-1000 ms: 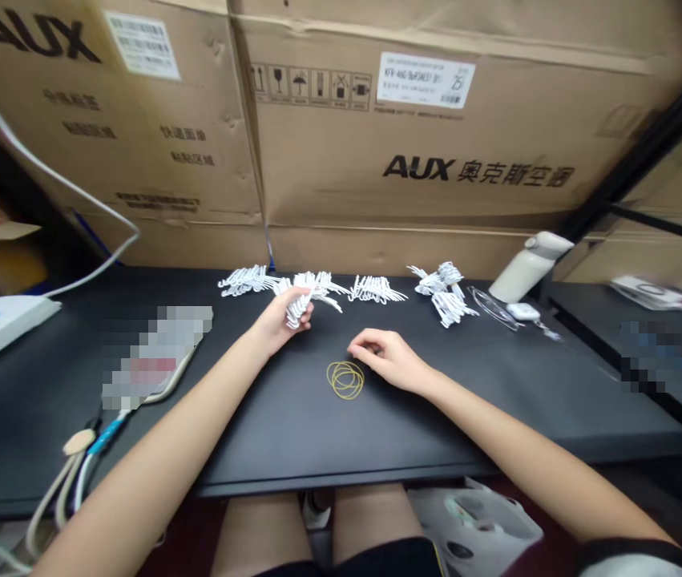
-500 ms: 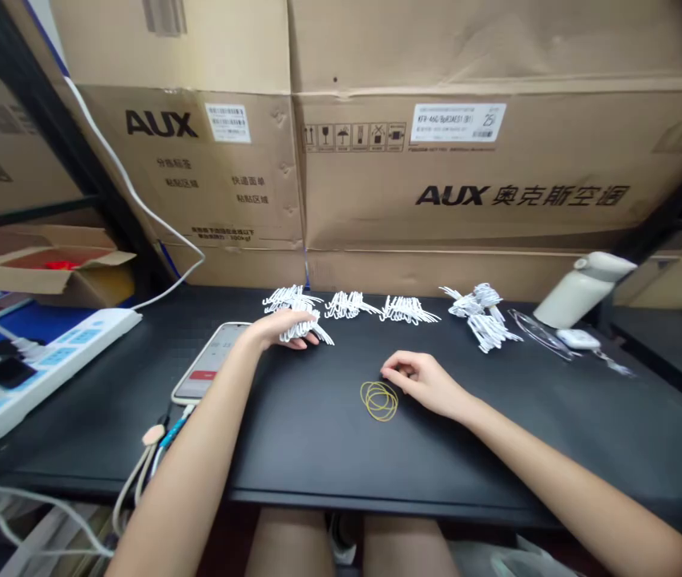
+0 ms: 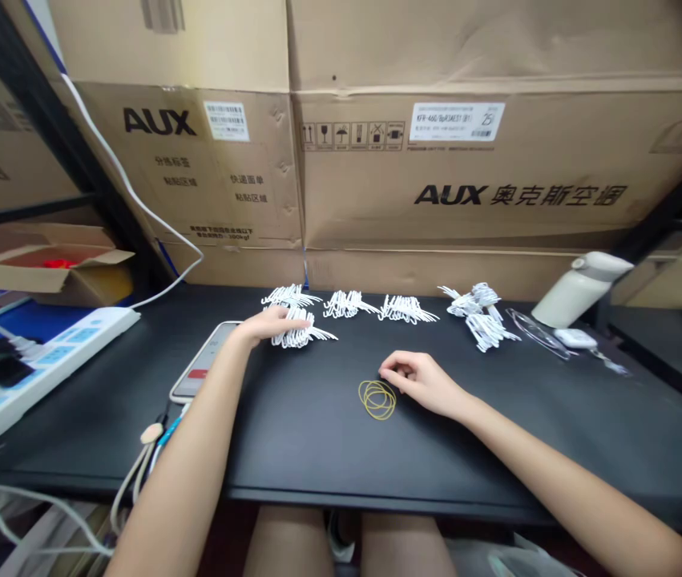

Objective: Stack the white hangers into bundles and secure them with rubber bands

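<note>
Black table [image 3: 316, 449], seated person, both forearms reaching away from the body. Left hand [image 3: 262, 326] lies flat, palm down, at the far left of the work area; its fingers rest on the left end of a bundle [image 3: 300, 335] of small white plastic hooks that lies on the table. The bundle's long axis runs left to right, with the hook tips fanning out to the right, away from the hand. The fingers look loosely curled over the bundle rather than pinching it tight; whether they close around it I cannot tell. Right hand [image 3: 421, 381] sits nearer, right of centre, knuckles up, thumb and forefinger drawn together at the tips just beside the right edge of the rubber bands [image 3: 377, 399], a small heap of yellow loops lying flat. The fingertips touch or all but touch the bands; no band shows lifted. The bands lie left of the right hand and near and right of the bundle, between the two hands, closer to the right one. More hook bundles [image 3: 404, 308] stand in a row along the far edge, with a looser clump [image 3: 478, 314] further right. A phone [image 3: 202, 370] lies just left of the left wrist, a power strip [image 3: 46, 361] further left, a white bottle [image 3: 581, 287] at far right, and cardboard boxes [image 3: 466, 160] stacked behind.
</note>
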`<move>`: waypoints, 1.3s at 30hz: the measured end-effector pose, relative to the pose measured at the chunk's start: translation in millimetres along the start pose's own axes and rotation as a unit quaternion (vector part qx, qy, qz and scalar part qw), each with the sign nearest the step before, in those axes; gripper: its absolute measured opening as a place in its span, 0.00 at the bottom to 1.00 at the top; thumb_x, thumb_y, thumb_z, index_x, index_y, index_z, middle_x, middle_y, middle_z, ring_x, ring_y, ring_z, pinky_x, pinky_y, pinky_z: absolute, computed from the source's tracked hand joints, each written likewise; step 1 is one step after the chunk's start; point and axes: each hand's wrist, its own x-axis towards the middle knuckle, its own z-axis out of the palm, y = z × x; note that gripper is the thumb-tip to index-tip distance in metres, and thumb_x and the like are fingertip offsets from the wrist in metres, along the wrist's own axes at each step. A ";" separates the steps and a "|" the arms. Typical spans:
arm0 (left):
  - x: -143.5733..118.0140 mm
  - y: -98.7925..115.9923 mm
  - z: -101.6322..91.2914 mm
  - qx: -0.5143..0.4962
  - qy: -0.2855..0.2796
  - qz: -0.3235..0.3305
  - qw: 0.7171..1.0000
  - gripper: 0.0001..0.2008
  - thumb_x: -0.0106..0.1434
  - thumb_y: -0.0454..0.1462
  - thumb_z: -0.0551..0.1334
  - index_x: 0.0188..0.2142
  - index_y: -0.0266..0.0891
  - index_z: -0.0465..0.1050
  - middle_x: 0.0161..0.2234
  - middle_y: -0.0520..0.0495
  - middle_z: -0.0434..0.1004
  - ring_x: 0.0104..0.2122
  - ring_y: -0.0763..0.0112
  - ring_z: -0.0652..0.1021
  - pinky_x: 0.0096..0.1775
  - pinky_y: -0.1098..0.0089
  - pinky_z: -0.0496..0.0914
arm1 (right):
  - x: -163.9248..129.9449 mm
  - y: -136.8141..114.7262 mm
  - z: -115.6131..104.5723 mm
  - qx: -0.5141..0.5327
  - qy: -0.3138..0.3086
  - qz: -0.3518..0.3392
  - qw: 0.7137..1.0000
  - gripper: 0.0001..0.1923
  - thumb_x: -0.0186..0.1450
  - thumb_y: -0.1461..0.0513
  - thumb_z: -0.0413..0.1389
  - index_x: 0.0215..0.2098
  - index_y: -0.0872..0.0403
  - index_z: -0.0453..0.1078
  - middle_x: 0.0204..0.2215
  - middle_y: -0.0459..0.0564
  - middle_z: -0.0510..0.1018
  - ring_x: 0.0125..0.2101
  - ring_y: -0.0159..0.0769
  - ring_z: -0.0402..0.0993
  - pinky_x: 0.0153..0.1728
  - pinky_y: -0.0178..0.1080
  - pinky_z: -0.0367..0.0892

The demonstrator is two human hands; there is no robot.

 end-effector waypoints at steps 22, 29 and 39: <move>6.3 3.4 10.1 0.199 0.230 -0.029 0.952 0.26 0.57 0.55 0.55 0.45 0.39 0.73 0.43 0.40 0.78 0.45 0.53 0.75 0.42 0.65 0.66 | 1.8 3.9 0.5 -0.003 -0.003 -0.011 1.000 0.12 0.64 0.56 0.52 0.33 0.56 0.72 0.26 0.48 0.74 0.23 0.30 0.67 0.26 0.33 0.64; -24.1 21.8 11.2 0.344 0.288 0.002 0.894 0.25 0.61 0.51 0.53 0.49 0.37 0.70 0.48 0.34 0.73 0.51 0.46 0.69 0.49 0.54 0.62 | 3.5 8.9 0.7 0.009 -0.001 -0.011 1.000 0.12 0.63 0.55 0.52 0.33 0.57 0.71 0.26 0.48 0.74 0.22 0.29 0.69 0.25 0.33 0.65; -72.3 -21.4 -28.1 0.313 0.158 -0.215 0.912 0.63 0.44 0.69 0.52 0.66 0.25 0.39 0.61 0.18 0.50 0.58 0.29 0.58 0.52 0.42 0.56 | 1.1 5.6 -5.1 -0.020 0.002 -0.038 0.999 0.11 0.62 0.57 0.53 0.31 0.56 0.71 0.24 0.47 0.74 0.21 0.30 0.71 0.26 0.33 0.65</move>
